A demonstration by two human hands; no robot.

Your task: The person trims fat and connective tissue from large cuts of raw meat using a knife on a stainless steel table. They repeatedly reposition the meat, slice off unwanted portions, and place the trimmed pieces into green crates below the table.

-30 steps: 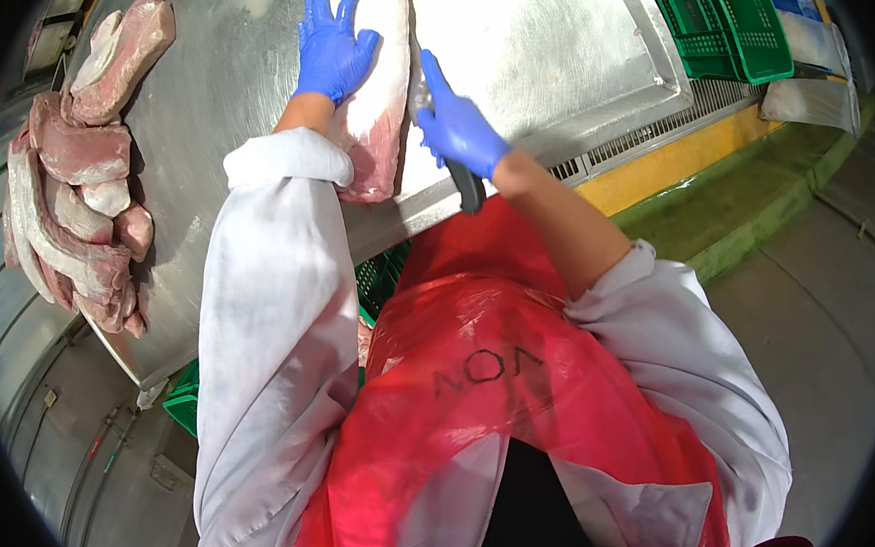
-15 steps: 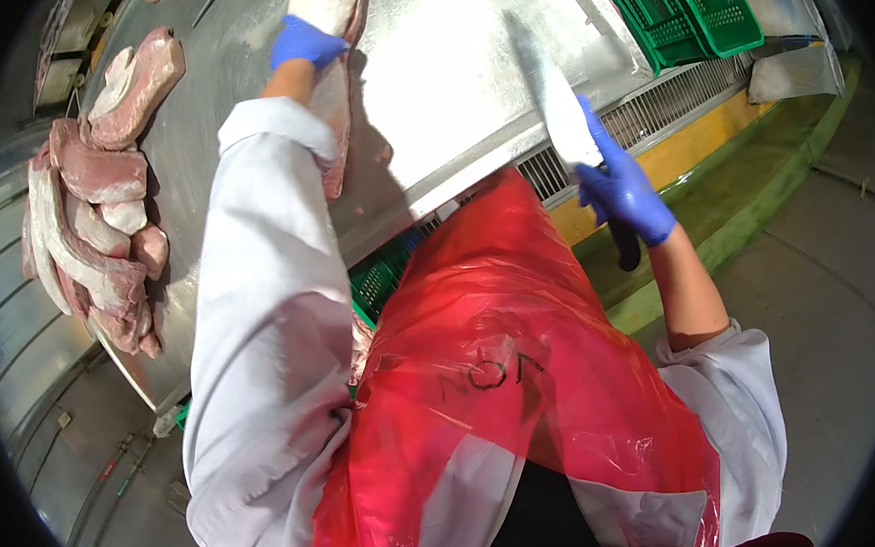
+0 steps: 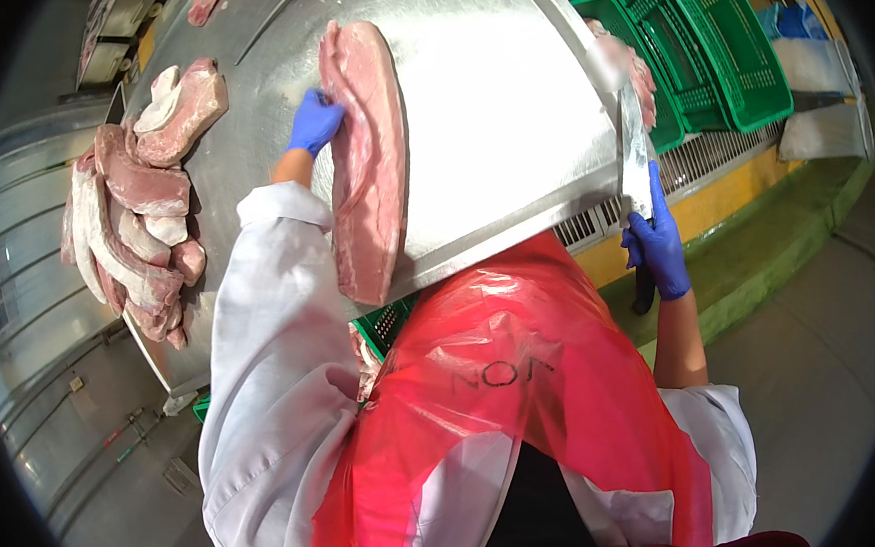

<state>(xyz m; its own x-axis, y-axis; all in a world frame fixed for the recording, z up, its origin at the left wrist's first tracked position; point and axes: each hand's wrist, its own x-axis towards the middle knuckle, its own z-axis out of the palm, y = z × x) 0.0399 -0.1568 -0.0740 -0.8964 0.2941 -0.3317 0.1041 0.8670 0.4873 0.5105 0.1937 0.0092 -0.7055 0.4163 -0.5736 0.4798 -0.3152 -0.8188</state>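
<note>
Metal tbl (image 3: 248,125) has a raised rim (image 3: 573,30) on R side. Left of ctr lies 1 long pink meat slab (image 3: 375,157), running near-far, near end at tbl's near edge. Overlapping meat pcs (image 3: 138,212) are heaped along L edge; far L holds 1 sm. meat pc (image 3: 206,4) & a thin dark straight item (image 3: 272,23), type unclear.

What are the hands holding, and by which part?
The right hand holds the knife by its dark handle. The left hand is at the left edge of the meat slab; whether it grips is unclear.
</note>
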